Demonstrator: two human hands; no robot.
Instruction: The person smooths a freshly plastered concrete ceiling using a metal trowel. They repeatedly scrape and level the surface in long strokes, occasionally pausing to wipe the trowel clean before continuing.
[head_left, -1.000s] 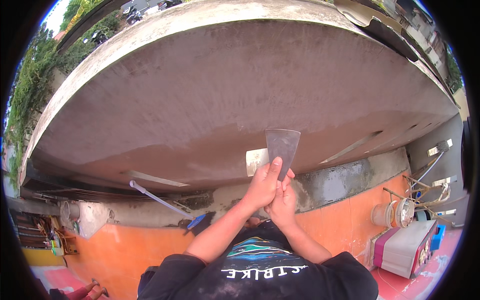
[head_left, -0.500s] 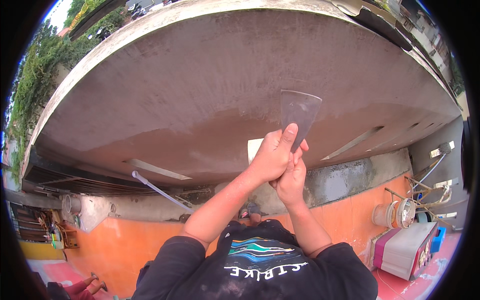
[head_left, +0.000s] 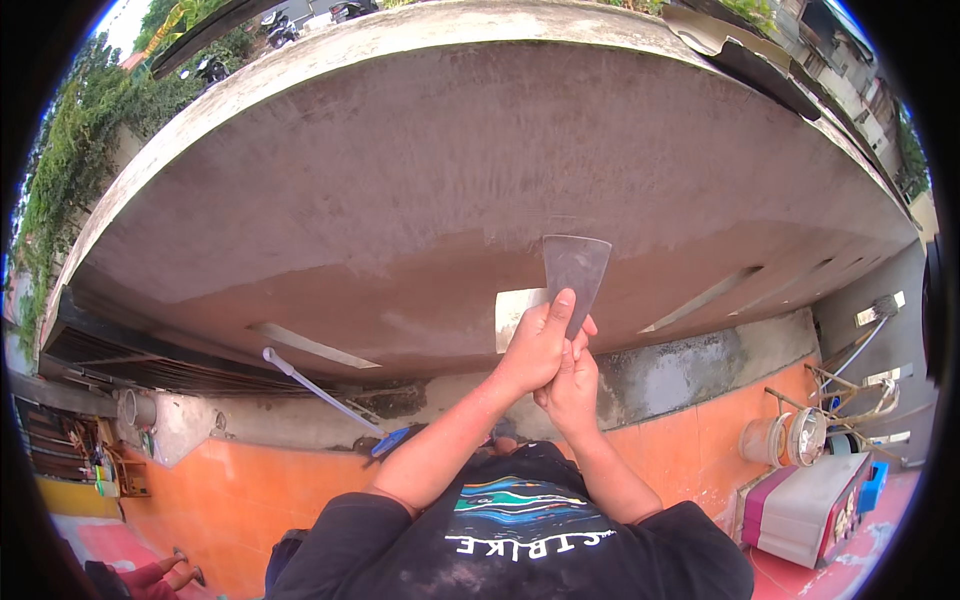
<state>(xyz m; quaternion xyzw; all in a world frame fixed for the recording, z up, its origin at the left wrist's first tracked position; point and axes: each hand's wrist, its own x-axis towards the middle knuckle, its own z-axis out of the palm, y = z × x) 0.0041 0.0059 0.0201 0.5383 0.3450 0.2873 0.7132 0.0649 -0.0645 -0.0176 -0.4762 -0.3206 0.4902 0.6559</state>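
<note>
Both my hands are closed together on a wide-bladed scraper [head_left: 577, 268], its grey blade pointing up and flaring toward the far edge. My left hand [head_left: 533, 350] has its thumb laid along the base of the blade. Just below and to the right, my right hand [head_left: 572, 388] is wrapped in against it; the handle is hidden inside the two. The blade lies over the grey-brown wall [head_left: 400, 150], whose lower band is darker. Whether the blade edge touches the surface, I cannot tell. Behind my left hand shows a pale rectangular opening [head_left: 515, 315].
A long-handled tool with a blue head [head_left: 393, 441] leans left of my forearm. To the right are buckets [head_left: 806, 436], a pale box with a purple band [head_left: 810, 505] and a pole [head_left: 860, 345]. The floor is orange tile [head_left: 270, 480]. Another person's legs [head_left: 170, 570] appear lower left.
Both hands and the scraper have come down the wall, nearer to me and slightly left. The blue head of the long-handled tool now shows beside my left forearm.
</note>
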